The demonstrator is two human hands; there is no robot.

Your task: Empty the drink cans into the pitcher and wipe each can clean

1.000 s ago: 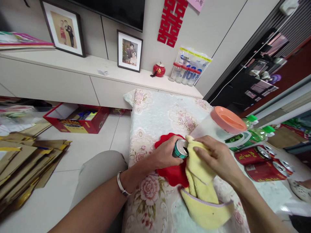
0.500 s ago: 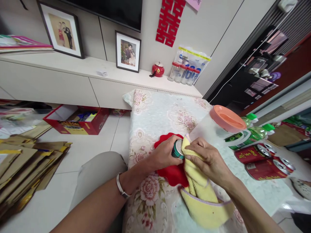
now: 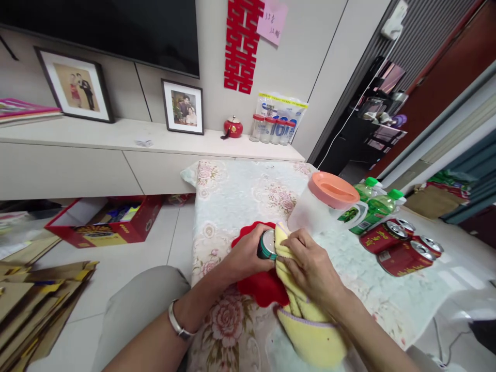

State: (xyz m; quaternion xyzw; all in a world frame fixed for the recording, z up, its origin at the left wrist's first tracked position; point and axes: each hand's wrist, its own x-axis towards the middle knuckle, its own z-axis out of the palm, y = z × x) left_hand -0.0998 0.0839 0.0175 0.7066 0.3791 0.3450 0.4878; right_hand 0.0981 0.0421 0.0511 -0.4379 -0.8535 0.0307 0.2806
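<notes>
A small dark green can (image 3: 267, 245) with a silvery top is gripped by my left hand (image 3: 248, 252), its fingers wrapped round the left side. My right hand (image 3: 308, 260) pinches a yellow cloth (image 3: 313, 338) and presses its upper end against the can's right side. The rest of the cloth hangs down and lies bunched on the table. Below the can is a red scalloped mat (image 3: 260, 289), partly hidden by my left hand and the cloth.
On the flowered tablecloth (image 3: 228, 206), a pitcher (image 3: 315, 212) with an orange lid stands behind my right hand. Green bottles (image 3: 377, 206) and red cans (image 3: 405, 256) are to its right. A low white cabinet (image 3: 70, 168) runs along the wall.
The view has shifted, so the table things appear further left and the wall lower. Both hands still hold the can and the cloth together.
</notes>
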